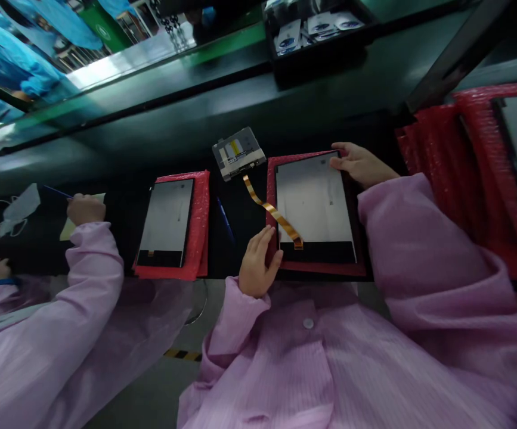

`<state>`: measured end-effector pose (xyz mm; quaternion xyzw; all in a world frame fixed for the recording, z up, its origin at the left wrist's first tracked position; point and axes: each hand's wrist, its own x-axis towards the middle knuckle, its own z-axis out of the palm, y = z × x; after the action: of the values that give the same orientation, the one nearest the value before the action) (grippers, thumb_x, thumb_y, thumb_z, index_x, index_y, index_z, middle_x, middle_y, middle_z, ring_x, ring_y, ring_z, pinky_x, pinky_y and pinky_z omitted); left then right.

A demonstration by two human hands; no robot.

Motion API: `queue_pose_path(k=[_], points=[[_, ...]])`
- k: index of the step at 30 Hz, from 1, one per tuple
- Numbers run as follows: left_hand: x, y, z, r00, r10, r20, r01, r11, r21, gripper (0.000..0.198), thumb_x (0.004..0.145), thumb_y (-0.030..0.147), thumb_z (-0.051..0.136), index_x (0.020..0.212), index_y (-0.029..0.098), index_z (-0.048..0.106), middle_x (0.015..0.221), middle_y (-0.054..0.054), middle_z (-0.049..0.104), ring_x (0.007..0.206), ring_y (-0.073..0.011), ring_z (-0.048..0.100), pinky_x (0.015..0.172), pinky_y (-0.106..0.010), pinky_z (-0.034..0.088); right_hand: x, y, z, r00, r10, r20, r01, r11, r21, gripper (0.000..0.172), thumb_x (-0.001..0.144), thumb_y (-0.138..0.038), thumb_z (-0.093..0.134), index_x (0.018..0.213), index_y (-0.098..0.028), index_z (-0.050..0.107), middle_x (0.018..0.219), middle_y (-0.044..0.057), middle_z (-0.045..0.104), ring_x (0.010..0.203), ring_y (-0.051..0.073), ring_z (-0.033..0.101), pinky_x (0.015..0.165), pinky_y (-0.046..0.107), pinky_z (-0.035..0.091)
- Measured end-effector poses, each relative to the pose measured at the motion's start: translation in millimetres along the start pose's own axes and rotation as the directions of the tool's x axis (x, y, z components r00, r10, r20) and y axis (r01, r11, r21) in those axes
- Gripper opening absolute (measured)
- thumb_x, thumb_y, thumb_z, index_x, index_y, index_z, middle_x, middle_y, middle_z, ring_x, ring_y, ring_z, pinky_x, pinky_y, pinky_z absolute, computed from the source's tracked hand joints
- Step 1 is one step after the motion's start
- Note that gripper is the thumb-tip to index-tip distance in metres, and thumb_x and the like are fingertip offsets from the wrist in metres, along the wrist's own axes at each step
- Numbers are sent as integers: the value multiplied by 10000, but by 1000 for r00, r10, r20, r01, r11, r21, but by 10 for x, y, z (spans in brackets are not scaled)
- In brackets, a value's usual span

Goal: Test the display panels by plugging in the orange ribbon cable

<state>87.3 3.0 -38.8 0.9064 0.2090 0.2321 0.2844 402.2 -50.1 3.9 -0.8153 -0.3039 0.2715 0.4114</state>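
A flat screen panel (pixel 314 199) with a pale back and a black lower strip lies on a red bubble-wrap sleeve (pixel 271 179) in front of me. An orange ribbon cable (pixel 269 208) runs from the panel's lower strip to a small metal-cased device (pixel 239 154) at the upper left. My right hand (pixel 361 165) holds the panel's top right corner, thumb on its face. At the lower left edge, my left hand (pixel 259 262) rests with its fingers apart, touching the side of the sleeve and panel.
To the left, another panel (pixel 166 217) lies on red wrap, with a blue pen (pixel 225 220) beside it. A co-worker's hand (pixel 86 210) is further left. Stacked red sleeves (pixel 441 173) stand at right. A black tray (pixel 321 36) sits on the shelf above.
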Motion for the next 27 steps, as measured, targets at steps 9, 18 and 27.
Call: queue_pose_path(k=[9, 18, 27], points=[[-12, 33, 73, 999, 38, 8, -38, 987, 154, 376, 900, 327, 545, 1262, 225, 549, 1366, -87, 502, 1263, -231, 456, 1062, -417, 448, -1141, -186, 297, 938, -267, -220, 132, 864, -485, 152, 879, -258, 488, 991, -187, 564, 1060, 139, 552, 971, 283, 541, 865, 425, 435], [11, 64, 56, 999, 29, 30, -33, 986, 163, 390, 906, 336, 516, 1266, 189, 544, 1372, -102, 501, 1269, -232, 454, 1080, -398, 438, -1870, 18, 980, 929, -357, 93, 358, 813, -460, 237, 930, -285, 390, 1050, -250, 591, 960, 105, 605, 900, 282, 581, 807, 438, 474], [27, 42, 47, 999, 45, 21, -47, 991, 127, 396, 921, 371, 477, 1238, 149, 561, 1342, -125, 523, 1272, -221, 455, 1066, -405, 450, -1708, 23, 1006, 857, -508, 86, 430, 613, -663, 240, 964, -277, 364, 901, -158, 563, 850, 39, 600, 643, 173, 594, 515, 282, 417]])
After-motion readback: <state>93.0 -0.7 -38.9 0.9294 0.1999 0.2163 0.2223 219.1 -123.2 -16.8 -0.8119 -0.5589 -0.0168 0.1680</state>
